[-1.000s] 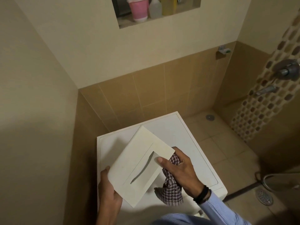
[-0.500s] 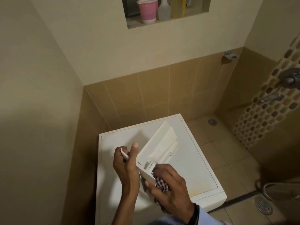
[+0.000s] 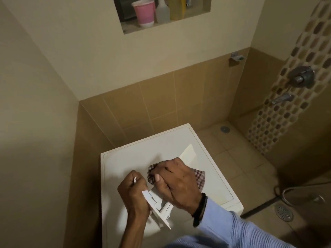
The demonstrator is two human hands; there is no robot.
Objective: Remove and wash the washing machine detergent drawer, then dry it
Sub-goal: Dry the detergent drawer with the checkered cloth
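Over the washing machine [image 3: 125, 161], the left hand [image 3: 133, 192] grips the drawer [image 3: 157, 204] by its end. The right hand [image 3: 175, 179] clutches a bunched cloth [image 3: 199, 178] inside it. The drawer looks light, rigid and probably slippery, so it is best held by the edges.

We are recording a wall niche [image 3: 161, 27] holding a pink cup [image 3: 144, 12], a clear bottle [image 3: 162, 13] and a yellow bottle [image 3: 177, 8] side by side. We are noting a metal valve [image 3: 300, 77] above a tap spout [image 3: 282, 99] on the mosaic wall strip [image 3: 268, 126]. A round floor drain [image 3: 284, 212] is lying at lower right, with a looped hose [image 3: 284, 192] just beside it.
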